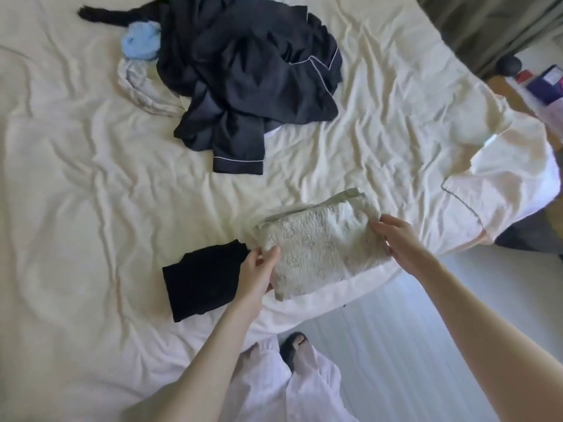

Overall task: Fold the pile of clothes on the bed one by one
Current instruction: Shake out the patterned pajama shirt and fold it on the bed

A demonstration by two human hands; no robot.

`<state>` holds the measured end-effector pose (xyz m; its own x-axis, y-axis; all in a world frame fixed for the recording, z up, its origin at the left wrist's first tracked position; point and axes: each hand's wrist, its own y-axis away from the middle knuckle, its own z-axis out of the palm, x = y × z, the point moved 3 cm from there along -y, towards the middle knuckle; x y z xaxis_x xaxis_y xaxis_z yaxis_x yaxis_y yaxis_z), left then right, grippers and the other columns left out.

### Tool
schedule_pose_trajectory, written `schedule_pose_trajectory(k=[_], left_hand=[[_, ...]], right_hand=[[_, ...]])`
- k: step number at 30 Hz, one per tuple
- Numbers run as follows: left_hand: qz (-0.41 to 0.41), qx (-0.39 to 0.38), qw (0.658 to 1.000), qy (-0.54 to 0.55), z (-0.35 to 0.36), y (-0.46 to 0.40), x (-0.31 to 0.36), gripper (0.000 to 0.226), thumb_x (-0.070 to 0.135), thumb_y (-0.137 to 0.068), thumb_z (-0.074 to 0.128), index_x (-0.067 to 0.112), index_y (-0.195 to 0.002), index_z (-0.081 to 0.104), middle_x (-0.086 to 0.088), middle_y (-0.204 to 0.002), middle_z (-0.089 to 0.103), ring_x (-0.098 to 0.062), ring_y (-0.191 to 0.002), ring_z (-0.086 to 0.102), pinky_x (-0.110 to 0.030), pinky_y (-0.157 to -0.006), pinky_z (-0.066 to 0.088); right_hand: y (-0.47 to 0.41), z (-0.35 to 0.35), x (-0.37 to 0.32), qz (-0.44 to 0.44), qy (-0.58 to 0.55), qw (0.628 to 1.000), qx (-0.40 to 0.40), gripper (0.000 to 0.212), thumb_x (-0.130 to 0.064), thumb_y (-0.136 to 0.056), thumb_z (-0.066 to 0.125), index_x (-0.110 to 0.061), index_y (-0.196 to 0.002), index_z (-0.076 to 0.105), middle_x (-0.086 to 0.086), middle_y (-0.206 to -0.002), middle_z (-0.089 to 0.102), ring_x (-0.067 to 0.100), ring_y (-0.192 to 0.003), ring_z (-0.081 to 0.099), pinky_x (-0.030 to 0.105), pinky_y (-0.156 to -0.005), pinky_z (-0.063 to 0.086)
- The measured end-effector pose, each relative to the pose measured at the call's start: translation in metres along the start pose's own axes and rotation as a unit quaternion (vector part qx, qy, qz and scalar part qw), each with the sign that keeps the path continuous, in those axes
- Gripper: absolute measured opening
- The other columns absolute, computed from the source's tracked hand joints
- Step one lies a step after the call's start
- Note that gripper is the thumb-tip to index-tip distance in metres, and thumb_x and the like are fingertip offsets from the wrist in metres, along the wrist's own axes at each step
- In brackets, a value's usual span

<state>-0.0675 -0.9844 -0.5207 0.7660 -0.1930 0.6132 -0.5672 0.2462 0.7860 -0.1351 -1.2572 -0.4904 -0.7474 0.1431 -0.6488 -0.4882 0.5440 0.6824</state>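
A folded cream lace garment (320, 245) lies near the bed's front edge. My left hand (259, 269) grips its left side, thumb on top. At the garment's right edge, my right hand (396, 239) holds it with fingers curled over the fabric. A folded black garment (204, 278) lies just left of it, touching my left hand. Farther back on the bed (76, 178) sits the pile: dark navy pyjamas with white piping (249, 77), a light blue item (141, 44), a beige cloth (137, 83) and a black piece (103, 15).
The cream sheet is wrinkled and its corner hangs at the right (502, 178). Pale floor (396, 345) lies below the bed edge, with my foot in a dark slipper (294, 345). A green curtain (487, 22) and boxes (545, 83) stand at the upper right.
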Motion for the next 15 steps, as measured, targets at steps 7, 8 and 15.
schedule_pose_trajectory(k=[7, 8, 15], left_hand=[[-0.061, 0.034, 0.995, -0.064, -0.005, -0.058, -0.026, 0.029, 0.041, -0.091, 0.057, 0.017, -0.106, 0.055, -0.008, -0.113, 0.062, -0.023, -0.100, 0.063, -0.049, -0.088, 0.053], [-0.073, 0.035, 0.994, -0.078, -0.007, -0.060, -0.028, 0.038, 0.043, -0.091, 0.057, 0.014, -0.115, 0.053, -0.010, -0.123, 0.058, -0.026, -0.108, 0.060, -0.050, -0.092, 0.050], [-0.005, -0.010, 0.979, -0.205, -0.026, -0.041, 0.008, 0.048, 0.044, -0.092, 0.052, 0.020, -0.133, 0.044, 0.013, -0.104, 0.055, -0.007, -0.098, 0.057, -0.029, -0.085, 0.051]], right_hand=[[-0.074, 0.041, 0.018, 0.016, 0.089, 0.995, 0.045, 0.011, -0.013, -0.091, 0.057, -0.011, -0.090, 0.068, 0.005, -0.079, 0.061, 0.014, -0.065, 0.056, 0.015, -0.049, 0.046], [-0.076, 0.047, 0.021, 0.030, 0.107, 0.993, 0.049, 0.015, -0.017, -0.093, 0.055, -0.011, -0.098, 0.068, 0.007, -0.088, 0.064, 0.018, -0.072, 0.059, 0.021, -0.060, 0.051], [-0.028, 0.066, -0.005, -0.111, 0.336, 0.931, 0.092, 0.053, -0.031, -0.096, 0.049, -0.010, -0.143, 0.036, 0.016, -0.145, 0.038, 0.033, -0.130, 0.040, 0.043, -0.105, 0.034]])
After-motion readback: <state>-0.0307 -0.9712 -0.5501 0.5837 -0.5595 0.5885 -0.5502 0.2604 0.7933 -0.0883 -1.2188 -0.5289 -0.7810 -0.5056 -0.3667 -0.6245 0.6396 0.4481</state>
